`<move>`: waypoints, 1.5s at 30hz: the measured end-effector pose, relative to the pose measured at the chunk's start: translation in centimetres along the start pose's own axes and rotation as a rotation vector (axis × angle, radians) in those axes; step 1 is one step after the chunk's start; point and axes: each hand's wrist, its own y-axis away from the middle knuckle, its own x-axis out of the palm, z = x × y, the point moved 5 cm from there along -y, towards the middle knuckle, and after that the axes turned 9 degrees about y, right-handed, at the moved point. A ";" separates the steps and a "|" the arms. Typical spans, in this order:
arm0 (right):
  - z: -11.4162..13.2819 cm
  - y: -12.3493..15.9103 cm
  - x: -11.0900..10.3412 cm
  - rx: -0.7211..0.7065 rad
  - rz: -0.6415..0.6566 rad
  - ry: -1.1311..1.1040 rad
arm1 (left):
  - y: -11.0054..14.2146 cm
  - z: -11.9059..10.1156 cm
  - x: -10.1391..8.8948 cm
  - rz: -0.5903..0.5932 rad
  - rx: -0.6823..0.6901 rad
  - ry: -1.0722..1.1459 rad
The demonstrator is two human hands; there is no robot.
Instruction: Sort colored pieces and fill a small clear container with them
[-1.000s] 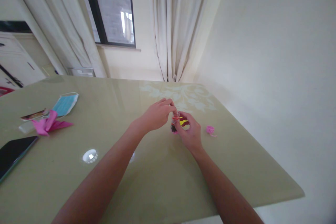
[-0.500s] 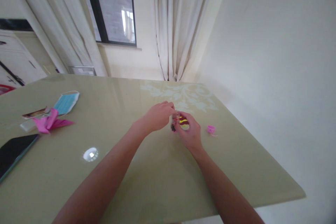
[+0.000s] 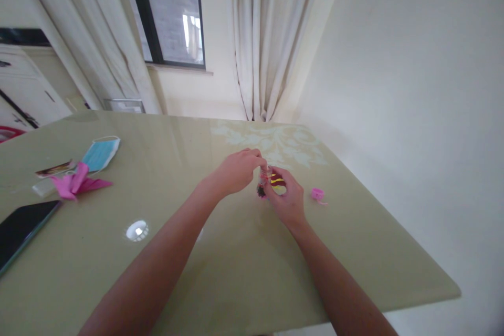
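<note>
A small clear bottle (image 3: 264, 176) with dark stuff in its lower part and a reddish band near the neck stands roughly upright at mid table. My right hand (image 3: 289, 197) is closed round its right side, thumb in front. At the bottle's mouth are the curled fingers of my left hand (image 3: 240, 170); whatever lies between those fingertips is hidden. Behind my right fingers shows a yellow and dark-red striped thing (image 3: 278, 181), partly covered. Bits of pink peek out under the bottle. A small pink roll of ribbon or cord (image 3: 317, 193) with a loose end lies right of my right hand.
On the left of the table (image 3: 236, 273) lie a pink folded paper bird (image 3: 79, 182), a blue face mask (image 3: 101, 154), a brownish printed strip (image 3: 54, 169), a clear small case (image 3: 43, 187) and a dark phone (image 3: 25, 228). A wall (image 3: 413, 115) borders the right side.
My left fingers have shifted slightly up at the bottle's top, so more of the bottle shows. My right hand stays round it, and the other things lie as before.
</note>
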 end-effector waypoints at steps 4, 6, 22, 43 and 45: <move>0.2 0.0 0.0 -0.035 -0.013 0.019 | 0.0 0.1 0.7 0.065 -0.003 -0.027; 0.3 -0.1 -0.1 -0.039 -0.016 0.007 | -0.1 0.1 0.7 0.062 -0.017 0.033; -2.6 -2.1 -1.5 0.149 0.046 -0.305 | 7.3 2.9 6.2 -0.405 -0.373 0.657; -4.3 3.4 -3.7 0.004 0.572 0.603 | 6.9 3.2 9.9 -0.383 -0.244 0.815; -4.4 3.2 -3.5 -0.006 0.556 0.602 | 7.0 3.3 9.8 -0.394 -0.245 0.800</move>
